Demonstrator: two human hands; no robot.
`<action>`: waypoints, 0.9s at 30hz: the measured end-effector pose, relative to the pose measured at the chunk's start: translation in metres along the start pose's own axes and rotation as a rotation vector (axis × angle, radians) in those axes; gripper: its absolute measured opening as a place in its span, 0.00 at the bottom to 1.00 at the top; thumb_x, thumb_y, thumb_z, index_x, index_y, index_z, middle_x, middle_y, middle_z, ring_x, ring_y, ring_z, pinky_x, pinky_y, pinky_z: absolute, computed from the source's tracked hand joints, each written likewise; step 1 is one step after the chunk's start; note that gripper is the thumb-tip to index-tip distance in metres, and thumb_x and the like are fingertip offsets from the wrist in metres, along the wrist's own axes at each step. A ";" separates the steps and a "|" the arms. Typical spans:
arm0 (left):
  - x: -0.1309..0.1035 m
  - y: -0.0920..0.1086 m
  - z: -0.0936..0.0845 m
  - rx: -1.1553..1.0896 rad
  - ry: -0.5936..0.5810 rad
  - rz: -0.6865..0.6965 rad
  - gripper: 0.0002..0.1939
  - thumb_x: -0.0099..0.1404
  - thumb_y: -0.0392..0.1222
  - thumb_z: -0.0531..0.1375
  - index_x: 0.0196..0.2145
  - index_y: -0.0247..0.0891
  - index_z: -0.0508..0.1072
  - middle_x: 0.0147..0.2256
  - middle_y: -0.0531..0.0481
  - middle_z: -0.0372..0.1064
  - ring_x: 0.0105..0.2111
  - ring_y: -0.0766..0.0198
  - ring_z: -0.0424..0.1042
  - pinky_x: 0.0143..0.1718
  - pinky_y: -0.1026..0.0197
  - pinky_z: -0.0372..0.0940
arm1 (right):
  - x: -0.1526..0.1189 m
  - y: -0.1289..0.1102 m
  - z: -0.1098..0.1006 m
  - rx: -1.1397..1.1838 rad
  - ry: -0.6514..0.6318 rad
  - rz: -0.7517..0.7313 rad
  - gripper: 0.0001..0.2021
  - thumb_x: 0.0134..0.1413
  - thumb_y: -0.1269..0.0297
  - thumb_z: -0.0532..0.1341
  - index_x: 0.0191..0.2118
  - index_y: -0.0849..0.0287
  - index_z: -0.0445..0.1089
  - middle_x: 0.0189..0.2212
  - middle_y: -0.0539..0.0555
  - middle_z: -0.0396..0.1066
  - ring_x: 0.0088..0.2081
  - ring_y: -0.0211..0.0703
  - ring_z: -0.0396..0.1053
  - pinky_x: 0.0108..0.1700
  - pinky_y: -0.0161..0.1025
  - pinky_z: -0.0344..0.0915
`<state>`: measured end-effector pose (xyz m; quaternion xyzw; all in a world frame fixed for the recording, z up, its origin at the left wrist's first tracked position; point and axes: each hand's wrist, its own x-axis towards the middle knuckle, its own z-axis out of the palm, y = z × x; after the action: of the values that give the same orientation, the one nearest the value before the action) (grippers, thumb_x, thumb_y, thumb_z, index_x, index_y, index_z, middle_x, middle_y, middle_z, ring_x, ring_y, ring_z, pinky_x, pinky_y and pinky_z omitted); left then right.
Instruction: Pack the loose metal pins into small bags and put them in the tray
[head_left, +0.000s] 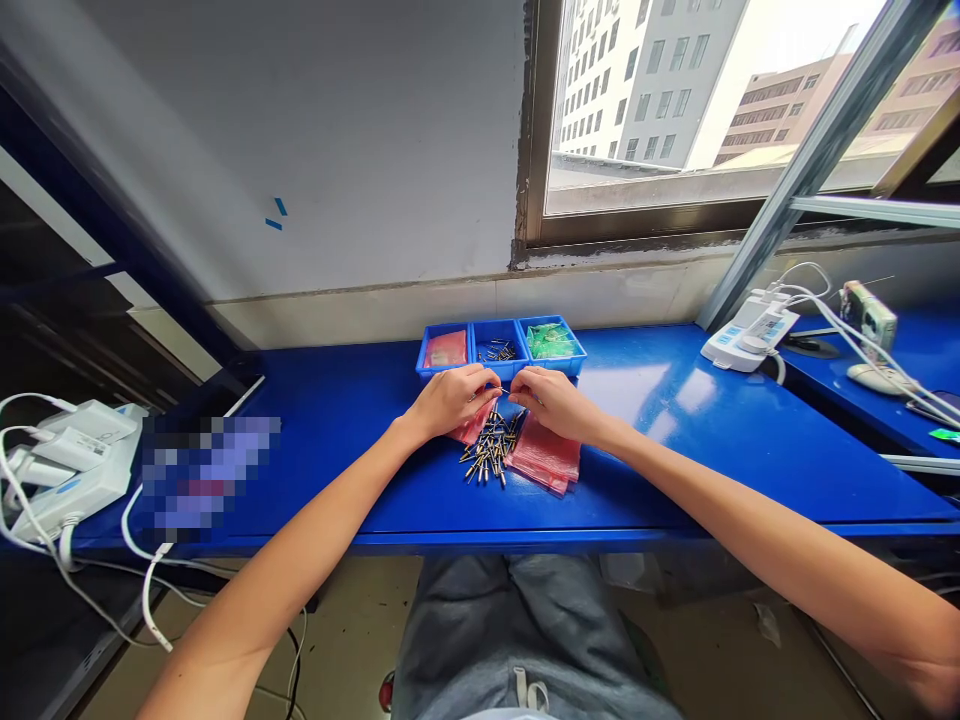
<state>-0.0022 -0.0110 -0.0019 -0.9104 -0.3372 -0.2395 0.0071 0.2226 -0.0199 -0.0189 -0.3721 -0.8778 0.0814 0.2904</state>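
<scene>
Both hands meet over the blue table, just in front of a blue three-part tray (pixel 471 372). My left hand (pixel 454 402) is closed, its thumb and fingers pinched together; a tiny item shows at the tips, too small to name. Close by, my right hand (pixel 553 402) is also closed with curled fingers, and what it holds is hidden. Below them lies a loose pile of small metal pins with dark and brass-coloured parts (pixel 491 450). A stack of pink plastic bags (pixel 546 455) lies under my right hand. Another pink bag (pixel 472 428) shows beneath my left.
The tray holds pink bags (pixel 447 349), small metal parts (pixel 498 351) and green bags (pixel 550 340). White power strips with cables (pixel 82 455) lie left; another power strip (pixel 750 330) is at right, near a phone (pixel 868 318) and a metal frame post (pixel 806 175).
</scene>
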 end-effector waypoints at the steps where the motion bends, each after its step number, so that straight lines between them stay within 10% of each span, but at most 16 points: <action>1: 0.000 0.000 0.001 -0.013 0.011 -0.009 0.09 0.74 0.43 0.57 0.44 0.38 0.76 0.39 0.46 0.76 0.37 0.60 0.75 0.39 0.61 0.67 | 0.000 -0.001 -0.001 0.014 0.007 -0.010 0.07 0.68 0.66 0.58 0.37 0.60 0.69 0.36 0.56 0.73 0.37 0.43 0.67 0.40 0.39 0.62; 27: -0.003 -0.001 0.011 0.135 0.085 0.091 0.18 0.76 0.49 0.53 0.41 0.39 0.80 0.32 0.48 0.73 0.29 0.64 0.72 0.28 0.64 0.58 | -0.001 -0.005 0.002 0.058 0.138 -0.045 0.10 0.69 0.68 0.57 0.34 0.60 0.71 0.31 0.53 0.73 0.32 0.40 0.66 0.37 0.37 0.60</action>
<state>0.0001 -0.0103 -0.0135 -0.9113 -0.3103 -0.2541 0.0935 0.2190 -0.0239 -0.0194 -0.3484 -0.8611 0.0744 0.3627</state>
